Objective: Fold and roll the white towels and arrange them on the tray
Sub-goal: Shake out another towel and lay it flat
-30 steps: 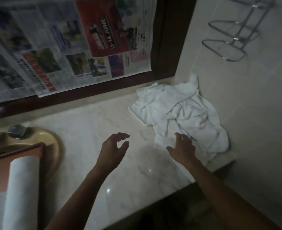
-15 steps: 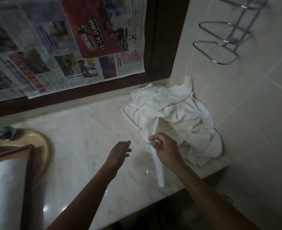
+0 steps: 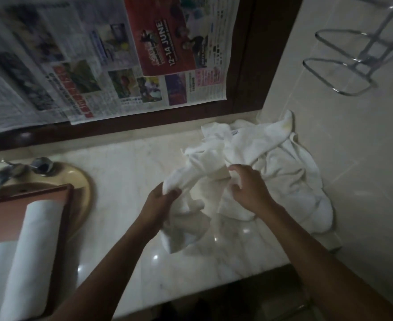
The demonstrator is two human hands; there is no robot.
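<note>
Clutching one white towel [image 3: 202, 169] above the marble counter [image 3: 126, 186], our left hand [image 3: 160, 201] grips a bunched corner and our right hand [image 3: 248, 188] curls its fingers into the other side, slack cloth sagging onto the stone. At our near left a reddish tray [image 3: 65, 218] holds two rolled towels [image 3: 32, 242] side by side; farther back the towel pile [image 3: 285, 163] lies crumpled in the corner by the tiled wall [image 3: 352, 158], under newspaper sheets [image 3: 121, 54].

Marble counter [image 3: 126, 193], crumpled white towel pile [image 3: 285, 174]
</note>
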